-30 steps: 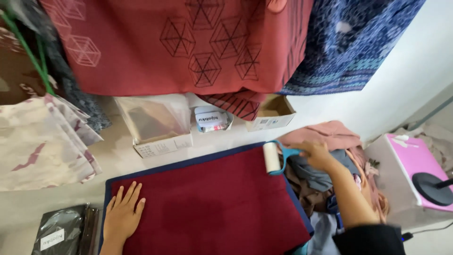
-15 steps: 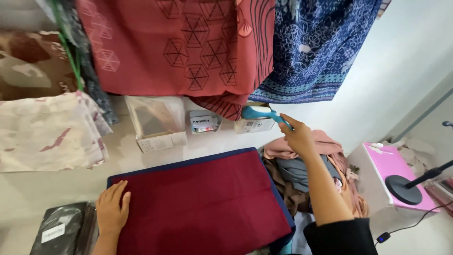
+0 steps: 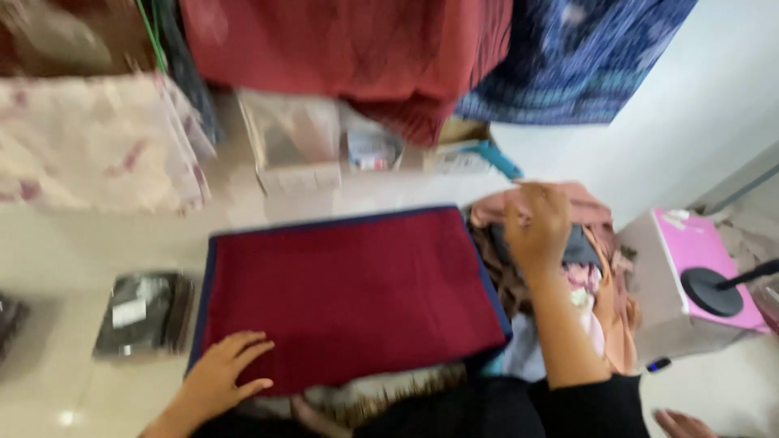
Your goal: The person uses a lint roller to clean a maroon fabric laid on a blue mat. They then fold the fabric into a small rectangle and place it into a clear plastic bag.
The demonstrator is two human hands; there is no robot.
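Since half a second ago the right hand point(image 3: 535, 227) has let go of the teal-handled roller point(image 3: 487, 156), which now lies near the boxes at the back, handle pointing right and toward the person. That hand now hovers, loosely curled and holding nothing, over the clothes pile point(image 3: 568, 268). At left, the left hand point(image 3: 219, 373) lies flat and open on the red cloth point(image 3: 349, 292), near its front corner. That cloth is spread on the floor, long axis left to right.
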